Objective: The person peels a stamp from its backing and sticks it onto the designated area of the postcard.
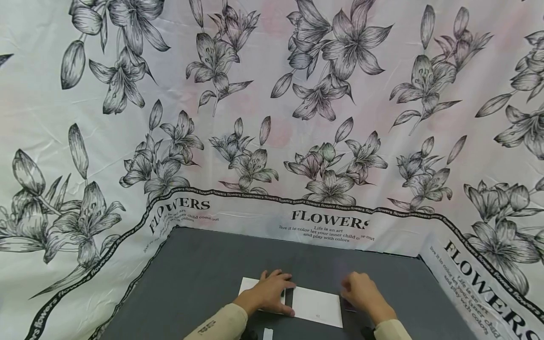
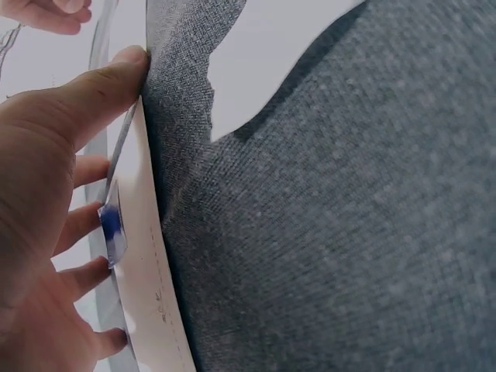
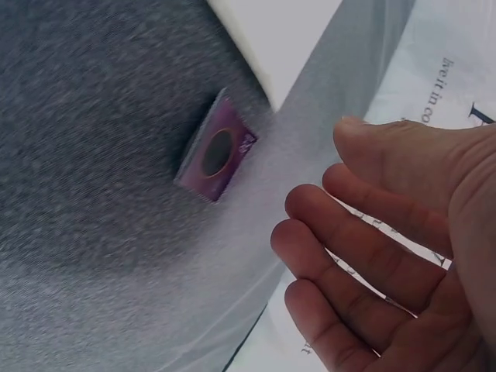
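Observation:
My left hand (image 1: pixel 271 292) lies over a flat white piece (image 1: pixel 248 284), fingers spread, at the dark gap before a second white rectangle (image 1: pixel 318 307). In the left wrist view its thumb (image 2: pixel 128 66) presses on a white edge marked with a dashed line, and the other fingertips reach beside a small clear piece with blue (image 2: pixel 114 225). My right hand (image 1: pixel 364 293) hovers by the second rectangle's right end, its fingers loosely bent with nothing between them. Below it is a small purple packet (image 3: pixel 217 151) with a dark oval.
A white scrap (image 2: pixel 271 54) with one ragged edge lies on the dark grey cloth (image 1: pixel 204 264), in front of the left hand's piece. Flower-printed white sheeting (image 1: pixel 255 208) rises behind and at both sides of the grey surface.

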### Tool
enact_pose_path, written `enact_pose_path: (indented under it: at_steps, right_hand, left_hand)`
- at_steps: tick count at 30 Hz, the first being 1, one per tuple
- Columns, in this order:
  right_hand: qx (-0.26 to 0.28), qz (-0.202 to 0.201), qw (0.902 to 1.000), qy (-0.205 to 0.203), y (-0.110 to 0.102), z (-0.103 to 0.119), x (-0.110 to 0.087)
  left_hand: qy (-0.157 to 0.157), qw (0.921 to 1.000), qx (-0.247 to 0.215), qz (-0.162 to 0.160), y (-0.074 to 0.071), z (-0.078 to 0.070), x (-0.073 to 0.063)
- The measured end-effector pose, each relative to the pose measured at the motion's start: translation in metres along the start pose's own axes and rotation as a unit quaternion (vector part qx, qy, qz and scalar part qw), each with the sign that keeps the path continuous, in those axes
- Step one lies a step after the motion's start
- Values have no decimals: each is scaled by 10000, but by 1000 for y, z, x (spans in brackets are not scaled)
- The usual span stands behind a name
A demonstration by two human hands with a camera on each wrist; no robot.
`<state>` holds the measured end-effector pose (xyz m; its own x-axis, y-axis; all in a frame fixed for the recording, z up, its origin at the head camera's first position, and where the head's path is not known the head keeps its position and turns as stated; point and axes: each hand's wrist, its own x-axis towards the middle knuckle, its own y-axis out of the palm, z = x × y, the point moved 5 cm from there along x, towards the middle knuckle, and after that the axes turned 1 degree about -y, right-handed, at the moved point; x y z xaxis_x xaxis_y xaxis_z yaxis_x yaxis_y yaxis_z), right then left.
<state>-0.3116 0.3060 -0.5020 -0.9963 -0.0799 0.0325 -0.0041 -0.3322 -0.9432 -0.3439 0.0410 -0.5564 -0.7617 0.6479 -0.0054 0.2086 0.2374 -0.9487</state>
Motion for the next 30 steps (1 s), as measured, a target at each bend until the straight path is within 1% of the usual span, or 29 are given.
enact_pose_path:
  at_steps: [5,11,18,23,30]
  right_hand:
    - [-97,-68,9999,2,3,-10,-2]
    - [-261,0,9996,-49,6,-18,-6]
    - [-293,81,9995,99,16,-26,-8]
    - [-356,31,9993,148,20,-29,-9]
    - [-405,-62,9987,314,20,-34,-10]
  left_hand:
    - [-119,9999,-71,14,1,0,0]
    - [-174,9998,-134,-11,1,0,0]
    - [-172,9997,-156,-34,3,4,1]
    - [-188,9997,-160,-65,5,6,1]
    - [-238,9994,-231,-27,7,7,1]
